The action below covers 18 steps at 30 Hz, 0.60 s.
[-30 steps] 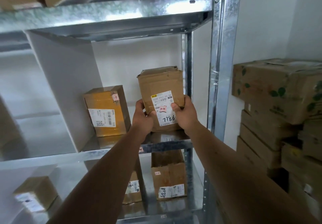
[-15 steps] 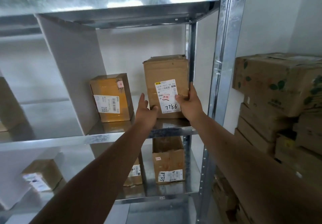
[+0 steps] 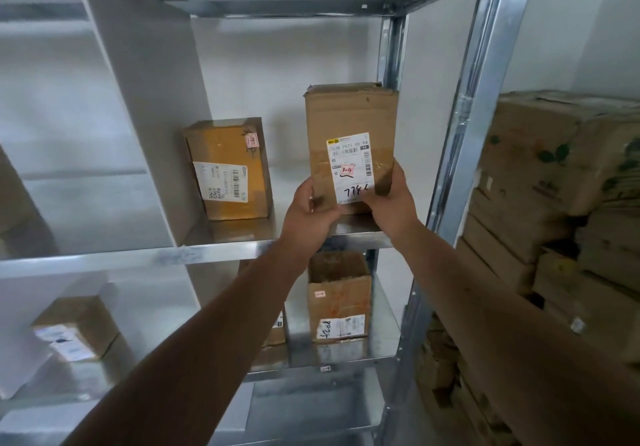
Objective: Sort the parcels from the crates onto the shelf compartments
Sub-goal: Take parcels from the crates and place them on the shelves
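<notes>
**Placing a parcel in the upper shelf compartment, head view.** The tall parcel (image 3: pixel 349 116) stands upright just left of the metal post (image 3: pixel 467 133), with its white label facing the viewer and its base at the front edge of the shelf (image 3: pixel 138 258). The hands cover the base, so it cannot be told whether it rests on the metal or is lifted clear.

The left hand (image 3: pixel 308 210) holds the lower left corner, fingers curled behind and thumb in front. The right hand (image 3: pixel 391 203) clasps the lower right edge, thumb across the foot of the label.

Half a second earlier the left hand is off the cardboard with fingers spread, and the right only steadies the side. Now both hands grip again. This reads as a correction rather than a release: the parcel is probably being squared up or nudged deeper, so the placement is not yet finished.

A yellow parcel (image 3: pixel 228 168) stands further left of the post in the same compartment, well apart from the tall one and near the white divider (image 3: pixel 145 116). One level down, left of the post, another brown parcel (image 3: pixel 337 296) stands with its label low. Right of the post, stacked cartons (image 3: pixel 540 168) line the wall.

The likely next step is to let go once the parcel sits steady, then fetch another.
</notes>
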Available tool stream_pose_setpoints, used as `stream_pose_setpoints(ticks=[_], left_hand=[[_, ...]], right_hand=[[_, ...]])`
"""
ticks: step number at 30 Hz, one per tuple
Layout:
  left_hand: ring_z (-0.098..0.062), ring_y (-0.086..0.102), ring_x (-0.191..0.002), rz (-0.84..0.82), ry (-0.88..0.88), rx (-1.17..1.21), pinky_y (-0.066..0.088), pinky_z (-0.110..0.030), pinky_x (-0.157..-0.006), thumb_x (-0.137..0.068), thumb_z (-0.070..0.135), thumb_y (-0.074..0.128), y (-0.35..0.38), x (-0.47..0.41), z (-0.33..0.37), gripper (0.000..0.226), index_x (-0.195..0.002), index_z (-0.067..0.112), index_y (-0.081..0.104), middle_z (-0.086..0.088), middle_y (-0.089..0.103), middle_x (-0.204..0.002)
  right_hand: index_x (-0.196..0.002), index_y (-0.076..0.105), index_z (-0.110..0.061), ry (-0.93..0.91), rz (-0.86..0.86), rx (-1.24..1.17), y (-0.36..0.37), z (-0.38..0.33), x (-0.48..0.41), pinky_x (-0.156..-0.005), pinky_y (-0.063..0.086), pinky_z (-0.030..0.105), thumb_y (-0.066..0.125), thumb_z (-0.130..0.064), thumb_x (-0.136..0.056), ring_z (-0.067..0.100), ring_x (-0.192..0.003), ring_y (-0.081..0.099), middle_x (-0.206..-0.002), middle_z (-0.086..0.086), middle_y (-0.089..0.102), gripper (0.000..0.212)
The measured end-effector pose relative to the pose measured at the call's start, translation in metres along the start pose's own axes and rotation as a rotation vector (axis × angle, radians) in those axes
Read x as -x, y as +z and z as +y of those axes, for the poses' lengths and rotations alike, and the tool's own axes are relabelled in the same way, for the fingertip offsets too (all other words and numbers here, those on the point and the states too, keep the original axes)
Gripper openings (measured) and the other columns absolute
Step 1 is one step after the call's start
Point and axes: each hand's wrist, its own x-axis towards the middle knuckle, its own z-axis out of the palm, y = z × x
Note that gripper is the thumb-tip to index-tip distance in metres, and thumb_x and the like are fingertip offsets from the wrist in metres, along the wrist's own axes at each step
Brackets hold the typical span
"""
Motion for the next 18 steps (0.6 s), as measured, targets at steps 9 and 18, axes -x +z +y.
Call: stream_pose_setpoints(ticks=[9,18], left_hand=[[-0.014,0.057,-0.128,0.02,0.041,0.028,0.052,-0.015,-0.082,-0.097,0.016,0.076,-0.001,0.008,0.001,0.066,-0.149,0.039,0.044,0.014,0.058,-0.146],[-0.009,0.063,-0.126,0.165,0.18,0.151,0.054,-0.022,-0.103,-0.101,0.003,0.066,-0.045,0.067,-0.012,0.038,-0.131,0.026,0.061,0.011,0.065,-0.135]], right_hand=[[-0.161,0.035,-0.025,0.033,0.088,-0.057,-0.003,-0.018,0.025,-0.101,0.036,0.02,0.072,-0.008,-0.099,0.007,-0.132,0.047,-0.147,-0.008,0.054,0.075],[-0.131,0.065,-0.016,-0.06,0.005,-0.292,0.047,-0.035,0.112,-0.083,0.058,0.013,0.061,0.001,-0.102,0.001,-0.11,0.069,-0.13,-0.007,0.069,0.034]])
